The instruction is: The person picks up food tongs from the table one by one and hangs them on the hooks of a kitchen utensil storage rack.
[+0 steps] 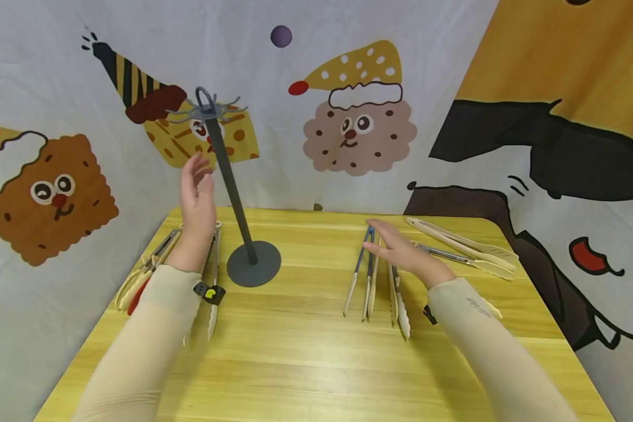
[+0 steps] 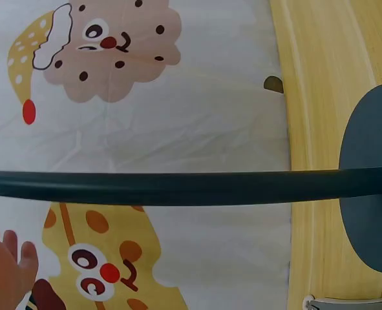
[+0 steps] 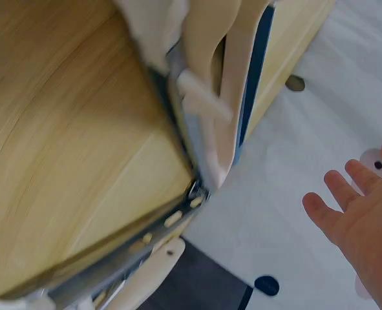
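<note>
A dark grey stand with a round base and a ring of hooks on top stands upright on the table. My left hand is raised just left of its pole, fingers loosely bent and holding nothing; in the left wrist view this hand is apart from the pole. My right hand hovers over the tongs at the right, where blue-handled tongs lie nearest its fingertips. The right wrist view has the hand with fingers spread, beside cream tongs.
More tongs lie at the table's left, partly under my left forearm. Cream tongs and metal-armed tongs lie at the far right. Behind the table hangs a cloth printed with cartoon biscuits.
</note>
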Demonstrator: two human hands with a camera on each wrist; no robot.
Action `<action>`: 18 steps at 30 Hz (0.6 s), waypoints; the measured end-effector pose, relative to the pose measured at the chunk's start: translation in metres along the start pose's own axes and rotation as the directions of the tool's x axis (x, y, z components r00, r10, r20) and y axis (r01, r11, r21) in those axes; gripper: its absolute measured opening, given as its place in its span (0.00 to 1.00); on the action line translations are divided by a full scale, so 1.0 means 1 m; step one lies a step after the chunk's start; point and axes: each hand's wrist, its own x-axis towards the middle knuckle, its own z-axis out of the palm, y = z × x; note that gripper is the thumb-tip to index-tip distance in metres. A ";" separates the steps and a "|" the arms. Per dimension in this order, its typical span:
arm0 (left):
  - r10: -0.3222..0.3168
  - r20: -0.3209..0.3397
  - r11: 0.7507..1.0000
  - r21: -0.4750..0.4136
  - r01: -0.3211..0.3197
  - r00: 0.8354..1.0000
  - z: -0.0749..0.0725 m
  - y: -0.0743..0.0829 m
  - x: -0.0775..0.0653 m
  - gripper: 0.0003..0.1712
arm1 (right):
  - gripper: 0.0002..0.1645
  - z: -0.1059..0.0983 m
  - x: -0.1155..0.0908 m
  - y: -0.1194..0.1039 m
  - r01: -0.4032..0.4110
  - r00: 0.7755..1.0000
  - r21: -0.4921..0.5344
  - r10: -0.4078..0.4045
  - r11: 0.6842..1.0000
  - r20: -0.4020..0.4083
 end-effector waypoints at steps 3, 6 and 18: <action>-0.103 0.049 0.995 0.003 0.103 0.993 -0.006 0.000 0.003 0.26 | 0.43 0.006 0.008 -0.006 0.006 1.000 0.038 -0.006 0.999 0.011; -0.175 0.096 0.984 -0.009 0.176 0.980 -0.011 -0.002 0.006 0.27 | 0.44 0.012 0.016 -0.015 0.021 1.000 0.077 -0.021 0.997 0.005; -0.190 0.205 0.973 -0.090 0.212 0.960 -0.018 -0.024 0.019 0.28 | 0.41 0.048 0.045 -0.050 -0.003 1.000 0.212 -0.001 0.977 0.018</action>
